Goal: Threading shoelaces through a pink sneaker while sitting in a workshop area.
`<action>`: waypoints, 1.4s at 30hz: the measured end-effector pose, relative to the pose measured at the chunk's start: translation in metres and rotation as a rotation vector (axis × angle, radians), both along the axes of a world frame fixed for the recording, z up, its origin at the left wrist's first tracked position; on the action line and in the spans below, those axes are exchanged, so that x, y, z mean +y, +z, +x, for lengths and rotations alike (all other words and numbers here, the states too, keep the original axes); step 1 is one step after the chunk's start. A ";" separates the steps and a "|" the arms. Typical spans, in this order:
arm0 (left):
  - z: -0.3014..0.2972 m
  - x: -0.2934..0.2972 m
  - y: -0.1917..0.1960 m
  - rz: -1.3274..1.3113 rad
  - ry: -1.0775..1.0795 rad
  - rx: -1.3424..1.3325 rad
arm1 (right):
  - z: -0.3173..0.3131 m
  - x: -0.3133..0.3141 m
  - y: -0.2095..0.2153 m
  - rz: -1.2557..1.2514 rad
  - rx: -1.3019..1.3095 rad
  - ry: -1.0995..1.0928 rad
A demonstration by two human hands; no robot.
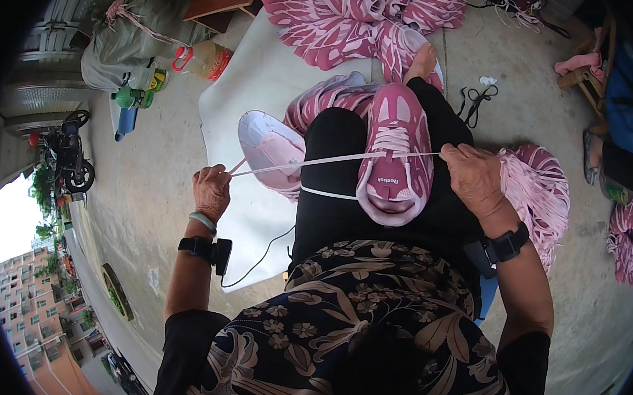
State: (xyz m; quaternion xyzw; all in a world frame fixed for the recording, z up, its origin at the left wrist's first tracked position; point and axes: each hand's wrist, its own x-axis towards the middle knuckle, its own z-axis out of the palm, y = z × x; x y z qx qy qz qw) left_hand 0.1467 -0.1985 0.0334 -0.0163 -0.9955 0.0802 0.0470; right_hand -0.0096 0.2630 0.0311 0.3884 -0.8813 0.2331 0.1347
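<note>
A pink sneaker (401, 119) rests across my thighs, its toe pointing away from me and its collar toward me. Pale pink lacing crosses its upper part. My left hand (212, 192) is out to the left, fingers closed on a long stretch of shoelace (319, 159) that runs taut to the sneaker. On the other side, my right hand (472, 177) grips the lace's shorter stretch close to the shoe. A bundle of pale pink laces and pink uppers (533, 202) lies beyond my right wrist. Left of my leg is a pink and white shoe upper (270, 150).
Piled pink shoe uppers (343, 23) lie ahead around my bare foot, partly on a white sheet (244, 82). Bottles, including a large oil bottle (205, 59), stand at the far left near a grey sack (149, 17). Another person's leg (630, 168) shows at the right.
</note>
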 end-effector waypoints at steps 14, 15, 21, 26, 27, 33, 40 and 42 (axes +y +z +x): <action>0.011 -0.005 -0.023 0.175 0.112 -0.055 | 0.042 -0.025 -0.004 0.012 -0.467 -0.137; 0.012 -0.006 -0.024 0.178 0.112 -0.053 | 0.045 -0.029 -0.008 0.076 -0.385 -0.104; 0.025 -0.019 -0.027 0.175 0.108 0.009 | 0.032 -0.016 -0.037 0.218 -0.354 -0.050; 0.025 -0.038 -0.023 0.158 0.178 0.018 | 0.034 -0.014 -0.025 0.325 -0.456 -0.041; 0.025 -0.044 -0.024 0.170 0.207 0.038 | 0.032 -0.008 -0.020 0.329 -0.453 -0.039; 0.027 -0.112 0.004 0.214 0.184 0.123 | 0.002 0.065 0.023 0.112 -0.496 -0.037; 0.026 -0.186 0.066 0.204 0.475 0.081 | -0.044 0.260 0.053 0.497 -0.087 -0.254; 0.020 -0.196 0.094 0.211 0.526 0.069 | -0.057 0.333 0.063 0.660 0.074 -0.317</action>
